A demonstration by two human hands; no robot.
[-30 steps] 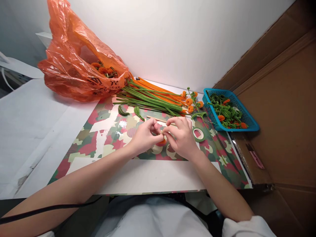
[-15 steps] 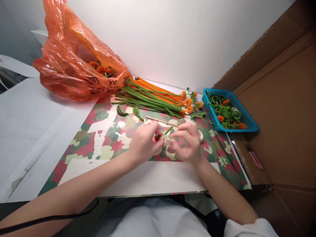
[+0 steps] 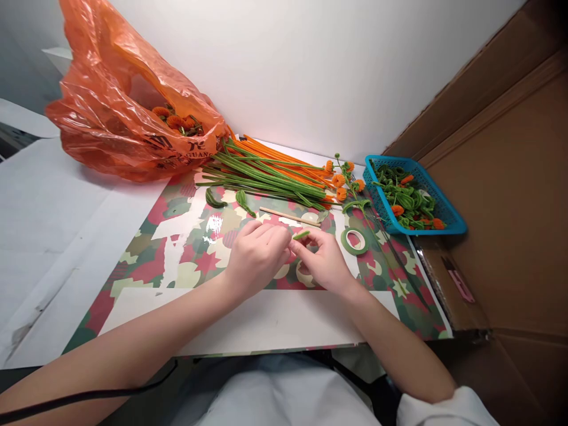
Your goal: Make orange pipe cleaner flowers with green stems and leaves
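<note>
My left hand [image 3: 260, 255] is closed, with its fingers curled over a small pipe cleaner flower that they now hide. My right hand [image 3: 326, 260] meets it fingertip to fingertip, pinching beside the short fuzzy green stem [image 3: 302, 235] that sticks out between the hands. Just beyond the fingers lies a thin wooden stick [image 3: 289, 217]. A roll of green tape [image 3: 355, 241] rests flat to the right of my right hand. Two fuzzy green leaves, a dark one [image 3: 215, 198] and a lighter one [image 3: 244, 203], lie to the upper left.
Bundled green pipe cleaners [image 3: 270, 177] and orange ones [image 3: 284, 155] lie at the back. An orange plastic bag [image 3: 133, 130] holds orange flowers. A finished flower spray [image 3: 339, 180] lies near a blue basket [image 3: 448, 216] of green pieces. A pink cutter [image 3: 459, 284] is at far right.
My hands have come together. My right fingers have closed in around the green stem, and my left hand has turned over, covering the orange bit. The tape roll is now uncovered.
</note>
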